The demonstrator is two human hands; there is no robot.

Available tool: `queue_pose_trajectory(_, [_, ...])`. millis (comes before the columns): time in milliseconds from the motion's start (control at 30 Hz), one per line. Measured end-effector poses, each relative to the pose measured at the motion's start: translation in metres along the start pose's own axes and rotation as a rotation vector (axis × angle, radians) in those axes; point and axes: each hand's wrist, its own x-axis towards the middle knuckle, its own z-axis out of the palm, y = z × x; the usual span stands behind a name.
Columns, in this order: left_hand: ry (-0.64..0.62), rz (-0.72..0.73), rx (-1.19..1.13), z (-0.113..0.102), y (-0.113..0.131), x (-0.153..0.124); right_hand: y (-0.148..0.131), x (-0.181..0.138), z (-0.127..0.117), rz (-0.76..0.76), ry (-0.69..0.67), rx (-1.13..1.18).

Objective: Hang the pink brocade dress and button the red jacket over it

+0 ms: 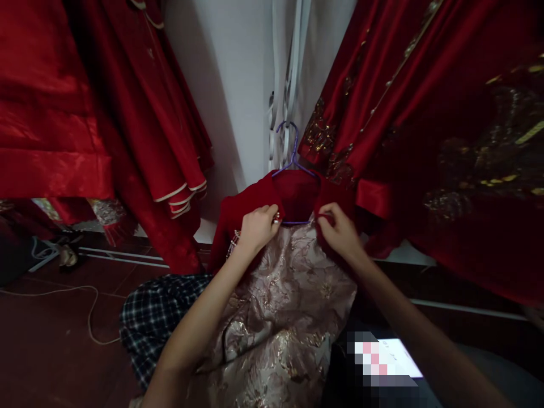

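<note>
A red jacket [246, 199] hangs on a purple hanger [293, 152], over a pale pink-gold brocade garment [293, 272] that spreads down toward me. My left hand [260, 228] is closed, pinching the jacket's front edge on the left, close to some beads. On the opposite side, my right hand [339, 229] grips the other front edge between thumb and fingers. Between the two hands, the neck opening shows the jacket's red inside and the hanger's lower bar. A beaded trim [233, 242] shows beside my left wrist.
Red garments hang at the left [46, 102] and embellished red garments at the right [408, 124]. A white metal stand [277, 62] rises behind the hanger. Plaid cloth [157, 309] covers a knee. A lit screen [402, 357] lies lower right; a pale cable [91, 320] crosses the floor.
</note>
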Motion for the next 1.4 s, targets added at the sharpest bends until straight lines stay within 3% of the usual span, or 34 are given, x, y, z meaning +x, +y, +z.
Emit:
queue_pose_trajectory(100, [-0.052, 0.059, -0.064, 0.013, 0.015, 0.005, -0.007, 0.006, 0.029, -0.003, -0.063, 0.19])
queue_pose_trajectory(200, [0.024, -0.036, -0.219, 0.021, 0.02, -0.001, -0.006, 0.004, 0.037, 0.015, -0.187, 0.344])
queue_pose_trajectory(367, [0.31, -0.289, -0.71, 0.037, 0.022, -0.018, -0.003, -0.011, 0.017, 0.134, -0.361, 0.558])
queue_pose_trajectory(533, [0.516, -0.482, -1.091, 0.047, 0.028, -0.025, -0.019, -0.017, -0.01, 0.115, -0.481, 0.502])
queue_pose_trajectory(700, [0.518, -0.502, -1.238, 0.044, 0.025, -0.026, -0.037, -0.004, -0.03, 0.109, -0.584, 0.381])
queue_pose_trajectory(833, [0.465, -0.471, -1.226, 0.041, 0.027, -0.024, -0.043, 0.008, -0.02, 0.105, -0.688, 0.444])
queue_pose_trajectory(1067, [0.468, -0.435, -1.205, 0.039, 0.022, -0.025, -0.032, 0.008, 0.005, 0.082, -0.463, 0.462])
queue_pose_trajectory(1400, [0.196, -0.138, -0.781, 0.012, 0.009, -0.021, -0.033, 0.003, 0.004, -0.068, -0.314, 0.26])
